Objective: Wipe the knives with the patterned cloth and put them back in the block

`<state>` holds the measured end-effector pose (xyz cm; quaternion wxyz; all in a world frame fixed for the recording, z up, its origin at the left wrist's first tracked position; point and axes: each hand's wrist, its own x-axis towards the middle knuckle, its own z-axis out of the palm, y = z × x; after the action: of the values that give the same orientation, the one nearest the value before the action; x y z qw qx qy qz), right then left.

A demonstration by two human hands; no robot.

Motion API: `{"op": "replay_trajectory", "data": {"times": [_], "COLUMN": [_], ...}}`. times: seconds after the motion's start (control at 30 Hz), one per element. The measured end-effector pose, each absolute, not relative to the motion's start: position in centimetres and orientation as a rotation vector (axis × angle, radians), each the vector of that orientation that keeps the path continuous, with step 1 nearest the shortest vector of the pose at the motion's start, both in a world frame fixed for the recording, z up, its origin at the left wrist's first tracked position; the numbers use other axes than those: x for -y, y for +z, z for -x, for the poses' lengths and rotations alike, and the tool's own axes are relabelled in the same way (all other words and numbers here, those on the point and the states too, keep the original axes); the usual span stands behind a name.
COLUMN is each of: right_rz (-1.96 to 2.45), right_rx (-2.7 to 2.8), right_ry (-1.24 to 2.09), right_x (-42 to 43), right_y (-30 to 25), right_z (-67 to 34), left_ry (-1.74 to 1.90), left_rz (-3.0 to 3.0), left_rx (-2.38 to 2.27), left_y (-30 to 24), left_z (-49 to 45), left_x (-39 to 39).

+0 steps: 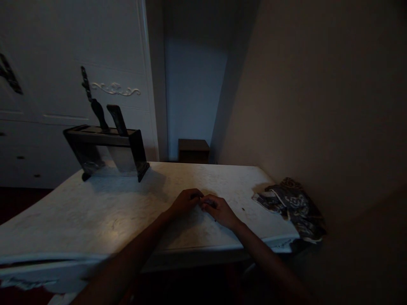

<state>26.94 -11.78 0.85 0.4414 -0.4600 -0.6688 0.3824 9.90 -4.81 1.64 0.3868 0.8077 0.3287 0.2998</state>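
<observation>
Above the middle of the pale table (127, 220), my left hand (187, 200) and my right hand (219, 209) meet at their fingertips. Both sets of fingers are closed in a pinch, and whatever lies between them is too small and dark to make out. A small dark speck (243, 209) rests on the tabletop to the right of my right hand. Further left stands a black knife holder (103, 137) with a clear front. Two dark-handled knives stick up from it, one with a curved handle (99, 113) and one with a straight handle (117, 119).
A crumpled patterned cloth (294, 207) hangs over the table's right end, against the wall (318, 106). White cabinet doors (117, 51) with dark handles stand behind the knife holder. Beyond the far edge is a small brown box-like piece of furniture (193, 145). The light is dim.
</observation>
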Motion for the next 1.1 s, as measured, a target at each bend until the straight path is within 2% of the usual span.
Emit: {"op": "replay_trajectory", "data": {"times": [0.6, 1.1], "right_rz": [1.194, 1.159], "right_rx": [1.708, 1.593], "right_ry": [0.853, 0.956], "right_x": [12.14, 12.02], "right_y": [0.91, 0.63], "right_z": [-27.06, -27.02], "left_ry": [0.744, 0.725], "left_rz": [-2.135, -2.177], "left_rx": [-0.853, -0.912], "left_y": [1.92, 2.13], "left_z": [-10.27, -10.53], "left_x": [4.84, 5.02]}}
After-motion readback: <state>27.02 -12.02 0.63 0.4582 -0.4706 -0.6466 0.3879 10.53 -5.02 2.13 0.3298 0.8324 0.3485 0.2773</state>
